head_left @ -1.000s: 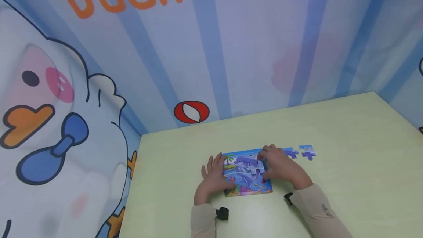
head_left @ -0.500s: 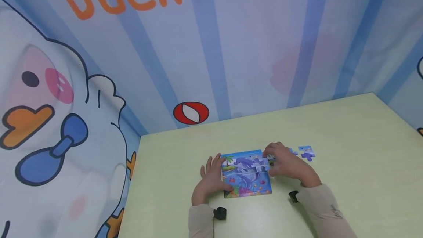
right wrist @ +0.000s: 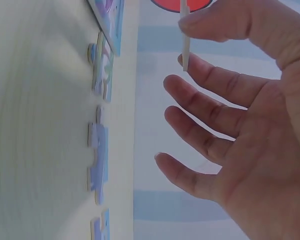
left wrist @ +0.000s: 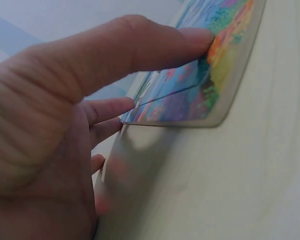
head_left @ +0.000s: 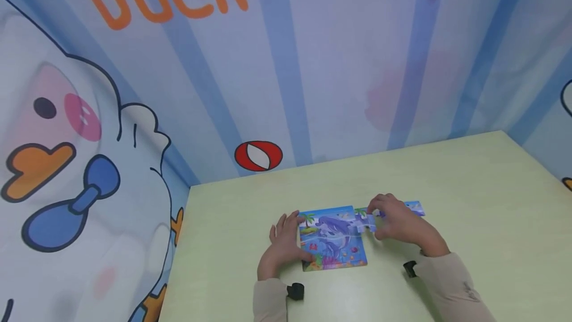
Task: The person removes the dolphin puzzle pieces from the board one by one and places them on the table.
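A dolphin jigsaw puzzle (head_left: 332, 250) lies flat on the table, its picture showing dolphins, a palm tree and coral. My left hand (head_left: 282, 250) rests at its left edge, fingers spread and the thumb (left wrist: 190, 42) laid on the lower left corner. To the right of the puzzle, my right hand (head_left: 397, 222) pinches a purple and blue puzzle piece (head_left: 367, 222) between thumb and index finger. The right wrist view shows that piece (right wrist: 185, 50) edge-on, above the table, with the other fingers spread.
Several loose pieces lie in a row right of the puzzle: one with a palm tree (right wrist: 104, 70), a purple one (right wrist: 98, 160) and a blue one (head_left: 415, 207), partly hidden by the right hand. Behind the pale table (head_left: 232, 242) hangs a striped cartoon backdrop (head_left: 330, 63).
My right hand has moved right with the pinched piece, from over the puzzle to beyond its right edge. The left hand has stayed at the left edge.
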Tool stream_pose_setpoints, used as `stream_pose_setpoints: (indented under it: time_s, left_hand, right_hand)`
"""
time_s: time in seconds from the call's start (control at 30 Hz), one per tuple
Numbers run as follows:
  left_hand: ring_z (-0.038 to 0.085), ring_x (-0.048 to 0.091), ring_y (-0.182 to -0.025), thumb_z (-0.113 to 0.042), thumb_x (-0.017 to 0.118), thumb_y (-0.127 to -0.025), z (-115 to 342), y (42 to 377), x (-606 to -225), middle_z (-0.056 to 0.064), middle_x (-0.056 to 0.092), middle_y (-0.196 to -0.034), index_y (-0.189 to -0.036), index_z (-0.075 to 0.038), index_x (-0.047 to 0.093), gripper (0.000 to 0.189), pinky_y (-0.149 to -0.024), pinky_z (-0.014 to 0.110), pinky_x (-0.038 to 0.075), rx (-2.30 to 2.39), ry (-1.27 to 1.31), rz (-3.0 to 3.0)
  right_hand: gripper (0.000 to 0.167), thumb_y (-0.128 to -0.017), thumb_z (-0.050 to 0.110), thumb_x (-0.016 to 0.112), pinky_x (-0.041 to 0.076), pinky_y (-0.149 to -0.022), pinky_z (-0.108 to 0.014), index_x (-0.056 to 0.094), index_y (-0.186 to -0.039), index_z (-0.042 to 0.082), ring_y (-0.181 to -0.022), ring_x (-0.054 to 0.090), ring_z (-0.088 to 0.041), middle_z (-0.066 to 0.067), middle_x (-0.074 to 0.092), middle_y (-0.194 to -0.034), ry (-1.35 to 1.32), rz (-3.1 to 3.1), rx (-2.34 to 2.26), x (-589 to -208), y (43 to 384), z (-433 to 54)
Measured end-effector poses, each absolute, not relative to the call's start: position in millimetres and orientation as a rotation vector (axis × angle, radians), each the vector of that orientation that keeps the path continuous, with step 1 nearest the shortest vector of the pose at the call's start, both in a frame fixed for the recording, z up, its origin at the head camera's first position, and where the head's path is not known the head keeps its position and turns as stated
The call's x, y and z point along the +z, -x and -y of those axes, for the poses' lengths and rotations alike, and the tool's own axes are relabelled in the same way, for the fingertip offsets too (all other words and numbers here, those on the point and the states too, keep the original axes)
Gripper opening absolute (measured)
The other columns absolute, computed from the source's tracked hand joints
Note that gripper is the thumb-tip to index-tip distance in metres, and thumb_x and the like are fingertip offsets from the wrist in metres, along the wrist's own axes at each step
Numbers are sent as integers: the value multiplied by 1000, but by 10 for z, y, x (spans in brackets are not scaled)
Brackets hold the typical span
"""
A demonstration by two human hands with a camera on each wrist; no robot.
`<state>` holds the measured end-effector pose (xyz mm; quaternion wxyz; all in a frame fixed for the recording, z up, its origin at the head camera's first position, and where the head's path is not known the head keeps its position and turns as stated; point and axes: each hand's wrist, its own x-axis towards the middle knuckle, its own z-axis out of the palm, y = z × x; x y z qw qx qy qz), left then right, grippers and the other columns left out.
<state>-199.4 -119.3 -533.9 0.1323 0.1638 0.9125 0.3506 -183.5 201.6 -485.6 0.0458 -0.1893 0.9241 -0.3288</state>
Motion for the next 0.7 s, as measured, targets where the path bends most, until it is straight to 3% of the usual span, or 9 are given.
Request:
stream_pose_setpoints:
  time_s: [0.23,0.7]
  left_hand:
    - [39,8,-152,-26,92,-65,1214,1985,-5336,10,25,-163,-137,-9,47,87,-117,64,-1,1027,-484,-2646]
    - [42,11,-150,-30,94,-65,1192,1992,-5345,13,29,-160,-133,-9,49,84,-116,66,2,985,-493,-2677]
  right_hand:
    - [40,-64,3,73,44,-74,-40,68,-104,8,-102,52,-32,-6,61,-113,620,-2869,-943,-4782,1779,-2124]
    - [40,-63,6,75,43,-78,-47,68,-103,8,-106,50,-34,-12,61,-117,554,-2950,-943,-4762,1694,-2319]
